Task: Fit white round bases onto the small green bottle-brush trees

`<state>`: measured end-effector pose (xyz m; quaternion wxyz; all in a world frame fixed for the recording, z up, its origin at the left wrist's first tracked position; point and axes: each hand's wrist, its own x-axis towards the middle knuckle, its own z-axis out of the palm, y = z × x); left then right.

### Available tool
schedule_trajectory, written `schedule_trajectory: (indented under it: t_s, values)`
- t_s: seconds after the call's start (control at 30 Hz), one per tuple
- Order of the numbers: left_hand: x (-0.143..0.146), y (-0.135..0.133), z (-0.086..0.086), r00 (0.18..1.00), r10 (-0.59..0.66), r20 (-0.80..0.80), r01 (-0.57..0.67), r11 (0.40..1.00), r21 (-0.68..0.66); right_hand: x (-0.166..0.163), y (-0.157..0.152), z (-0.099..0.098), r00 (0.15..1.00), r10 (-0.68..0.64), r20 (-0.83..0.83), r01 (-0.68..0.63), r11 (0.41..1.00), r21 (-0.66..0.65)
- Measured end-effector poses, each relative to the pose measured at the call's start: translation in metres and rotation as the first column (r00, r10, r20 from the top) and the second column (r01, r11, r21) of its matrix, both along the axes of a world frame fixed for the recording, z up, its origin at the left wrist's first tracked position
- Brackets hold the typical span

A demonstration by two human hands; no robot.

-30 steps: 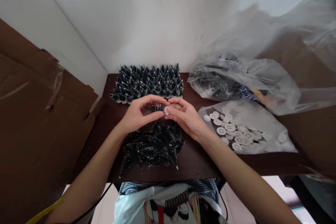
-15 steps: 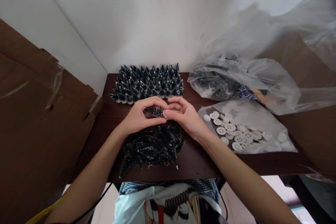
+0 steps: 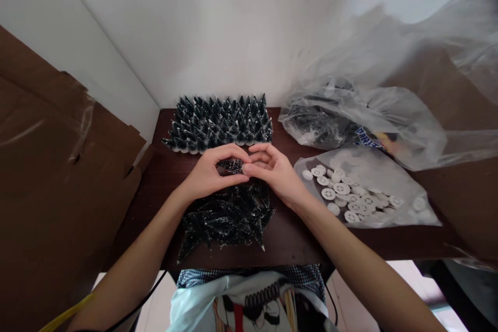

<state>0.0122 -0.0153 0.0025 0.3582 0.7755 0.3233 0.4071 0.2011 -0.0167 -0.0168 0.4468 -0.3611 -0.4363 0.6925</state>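
Centrally, left hand [image 3: 206,176] and right hand [image 3: 272,174] pinched closed on one tree [image 3: 232,165], with finished rows [image 3: 221,123] far, unfinished pile [image 3: 225,218] near, bagged discs [image 3: 346,194] right.

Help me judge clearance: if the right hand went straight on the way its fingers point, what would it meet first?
The right hand would first meet the small frosted tree pinched at its fingertips, then the left hand just beyond, though depth is unclear.
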Motion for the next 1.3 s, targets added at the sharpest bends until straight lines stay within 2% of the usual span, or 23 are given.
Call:
schedule_trajectory:
  t_s: [0.23,0.57,0.73,0.83,0.97,1.13,1.3]
  values:
    - [0.001,0.001,-0.003,1.0,0.008,-0.012,-0.008,1.0,0.018,0.0,0.0,0.0,1.0,-0.001,0.03,0.0,1.0,0.015]
    - [0.001,-0.002,0.002,0.998,0.039,-0.046,-0.038,0.999,0.022,0.0,-0.002,0.001,0.999,0.007,0.043,-0.009,0.999,0.048]
    - [-0.004,0.001,0.002,0.986,0.142,-0.087,-0.138,0.989,0.054,0.001,-0.001,0.001,0.997,-0.008,0.075,0.002,0.997,0.078]
    - [-0.01,0.005,0.0,0.958,0.233,-0.165,-0.213,0.968,0.132,0.003,0.001,0.002,0.996,-0.046,0.082,0.038,0.995,0.094]
    - [-0.021,0.01,-0.007,0.894,0.261,-0.365,-0.183,0.955,0.235,0.005,0.004,0.003,0.988,-0.108,0.108,0.094,0.988,0.121]
    - [-0.029,0.014,-0.015,0.818,0.226,-0.529,-0.128,0.968,0.216,0.006,0.005,0.003,0.981,-0.131,0.142,0.111,0.984,0.136]
    - [-0.031,0.015,-0.016,0.782,0.203,-0.589,-0.108,0.975,0.192,0.006,0.005,0.003,0.978,-0.135,0.159,0.113,0.984,0.14]
